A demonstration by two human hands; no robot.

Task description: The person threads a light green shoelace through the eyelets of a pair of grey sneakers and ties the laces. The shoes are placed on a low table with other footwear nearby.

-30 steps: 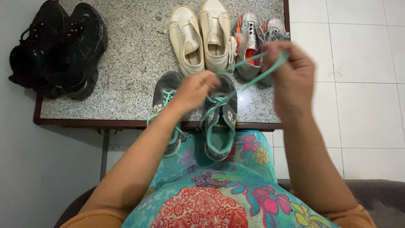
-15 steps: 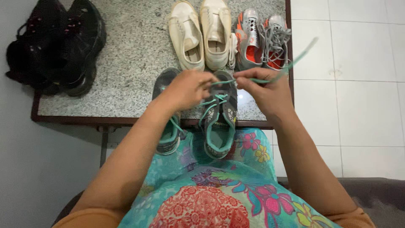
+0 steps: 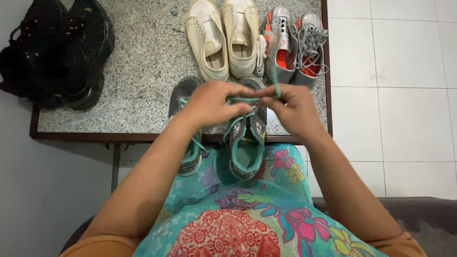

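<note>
Both hands meet over the front edge of the speckled grey granite table (image 3: 143, 71), directly above the right-hand one of a pair of grey running shoes with teal lining (image 3: 247, 138). That shoe lies with its long axis running front to back: toe under the hands, heel overhanging the front edge toward the person's lap. Left hand (image 3: 212, 102) is closed, fingertips pinched on the teal flat shoelace (image 3: 243, 99); right hand (image 3: 291, 105) is also closed on the same lace, thumb and forefinger gripping it. The short span of lace between them runs left to right, across the shoe's axis, and a free end rises from the right hand toward the far edge. Both hands sit about equally near the eyelets. The matching left shoe (image 3: 188, 123) lies just beside, parallel. Near the far edge: cream slip-on shoes (image 3: 223, 38), silver-and-orange laced shoes (image 3: 295, 43); black chunky shoes (image 3: 57, 52) at the left corner.
</note>
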